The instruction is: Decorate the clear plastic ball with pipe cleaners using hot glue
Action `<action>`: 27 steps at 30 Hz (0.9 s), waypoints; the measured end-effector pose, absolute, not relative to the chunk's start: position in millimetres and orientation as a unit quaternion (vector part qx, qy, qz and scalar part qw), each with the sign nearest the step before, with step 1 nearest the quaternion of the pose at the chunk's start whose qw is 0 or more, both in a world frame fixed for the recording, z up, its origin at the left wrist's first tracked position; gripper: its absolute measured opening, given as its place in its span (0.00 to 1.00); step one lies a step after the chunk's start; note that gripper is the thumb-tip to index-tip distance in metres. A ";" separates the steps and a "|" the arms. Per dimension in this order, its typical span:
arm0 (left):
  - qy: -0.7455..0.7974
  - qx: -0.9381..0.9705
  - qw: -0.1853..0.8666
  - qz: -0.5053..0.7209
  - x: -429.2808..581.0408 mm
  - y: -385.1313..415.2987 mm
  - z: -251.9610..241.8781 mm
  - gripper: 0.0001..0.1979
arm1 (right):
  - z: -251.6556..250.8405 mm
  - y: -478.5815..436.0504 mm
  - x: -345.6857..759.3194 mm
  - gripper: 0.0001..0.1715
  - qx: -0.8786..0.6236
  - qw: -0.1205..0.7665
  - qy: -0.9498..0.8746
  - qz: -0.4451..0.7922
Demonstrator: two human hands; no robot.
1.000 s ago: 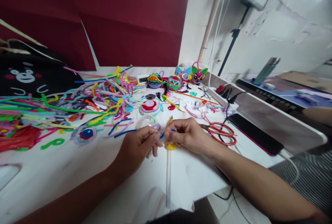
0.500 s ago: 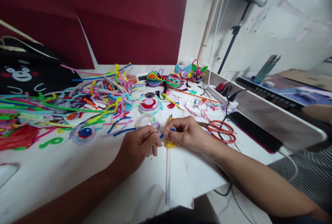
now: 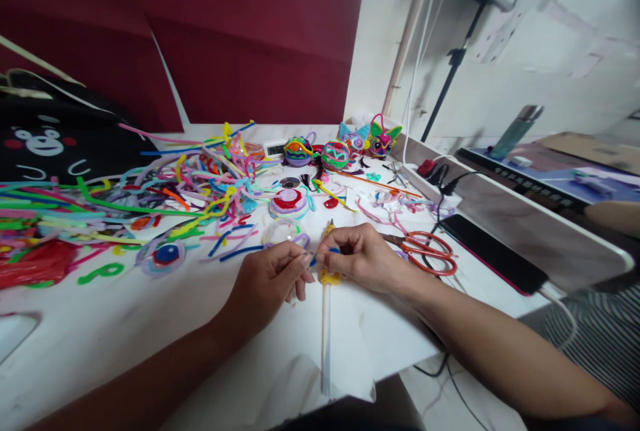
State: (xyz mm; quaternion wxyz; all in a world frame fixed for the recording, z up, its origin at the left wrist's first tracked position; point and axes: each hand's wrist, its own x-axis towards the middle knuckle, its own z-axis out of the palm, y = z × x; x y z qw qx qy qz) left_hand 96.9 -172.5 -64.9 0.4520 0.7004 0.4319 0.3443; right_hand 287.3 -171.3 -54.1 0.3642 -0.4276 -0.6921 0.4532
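Head view shows the left hand [image 3: 275,278] and right hand [image 3: 357,259], fingertips pinched closed on a small blue strip [image 3: 313,262] above the desk's [image 3: 125,351] near edge, apparently unfinished, while seemingly complete decorated balls [image 3: 335,155] sit by the far edge.

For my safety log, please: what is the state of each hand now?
Left hand: closed, seemingly pinching a small blue piece.
Right hand: closed, holding the same blue piece.
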 end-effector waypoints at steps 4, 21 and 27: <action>0.432 0.702 0.452 0.341 97.4 -172.0 -66.1 0.15 | -52.9 -171.4 286.7 0.08 -0.425 0.363 -0.694 0.455; 0.433 0.649 0.506 0.369 98.1 -167.9 -63.8 0.14 | -45.3 -170.8 286.1 0.19 -0.408 0.379 -0.606 0.568; 0.420 0.643 0.522 0.370 96.9 -167.0 -66.0 0.13 | -48.2 -168.6 288.2 0.19 -0.397 0.399 -0.577 0.592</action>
